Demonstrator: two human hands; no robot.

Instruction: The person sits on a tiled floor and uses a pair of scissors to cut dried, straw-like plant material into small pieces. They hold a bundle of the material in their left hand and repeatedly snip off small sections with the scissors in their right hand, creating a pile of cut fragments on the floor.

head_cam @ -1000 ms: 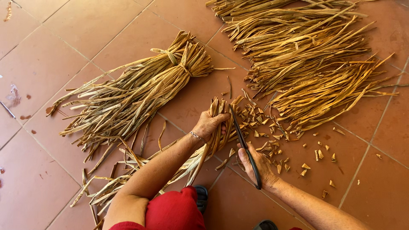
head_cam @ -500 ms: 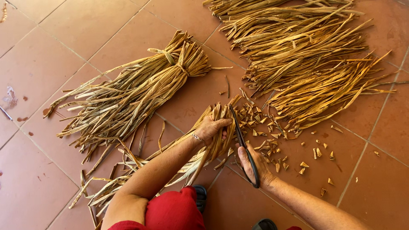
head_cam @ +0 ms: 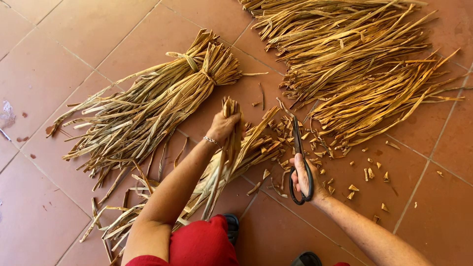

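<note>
My left hand (head_cam: pixel 222 127) grips a small bunch of dry yellow-brown leaf strips (head_cam: pixel 230 111) near its cut top end, lifted above the red tiled floor; the bunch trails down toward my knees. My right hand (head_cam: pixel 304 178) holds black scissors (head_cam: pixel 297 148) by the handles, blades pointing up and away, closed or nearly so, just right of the bunch. Short cut-off leaf bits (head_cam: pixel 367 173) lie scattered around the scissors.
A tied bundle of leaf strips (head_cam: pixel 148 106) lies on the floor at the left. A large loose pile of strips (head_cam: pixel 354 64) fills the upper right. More loose strips (head_cam: pixel 118 221) lie near my red-clothed lap. Dark shoes show at the bottom edge.
My left hand has lifted the bunch higher and turned it more upright. The scissors have drawn slightly away to the right of the bunch.
</note>
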